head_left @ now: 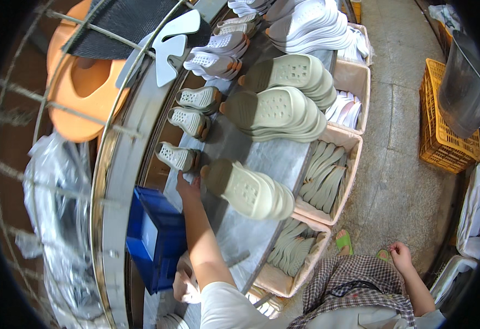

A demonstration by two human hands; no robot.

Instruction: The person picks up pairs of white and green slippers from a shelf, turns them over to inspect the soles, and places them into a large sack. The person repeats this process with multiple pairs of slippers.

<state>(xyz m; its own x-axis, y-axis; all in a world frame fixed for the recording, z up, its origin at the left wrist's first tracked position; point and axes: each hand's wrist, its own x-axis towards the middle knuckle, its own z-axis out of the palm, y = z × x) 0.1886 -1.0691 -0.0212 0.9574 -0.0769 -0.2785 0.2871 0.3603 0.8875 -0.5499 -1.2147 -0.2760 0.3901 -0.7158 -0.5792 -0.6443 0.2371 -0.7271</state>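
My left hand [189, 187] reaches over the left part of the metal table [234, 236], thumb and fingertips apart. It is at the heel end of a small pale-green clog [175, 157]; whether they touch I cannot tell. Close to its right lies a nested stack of pale-green clogs [253, 191]. Two similar stacks, one a larger pale-green stack [284, 112], sit farther along the table. More small clogs [187, 122] line the left edge beyond my hand. Down by the checked apron [355, 282] hangs my right hand [400, 255], fingers curled with nothing visible in them.
A blue bin [157, 238] stands left of my forearm. Pink-lined boxes [355, 156] of clogs and soles line the table's right side. White clog stacks [308, 30] are farther off. At far right, a yellow crate [434, 109] holds a dark bucket [465, 88]. Wire mesh [100, 131] rises at left.
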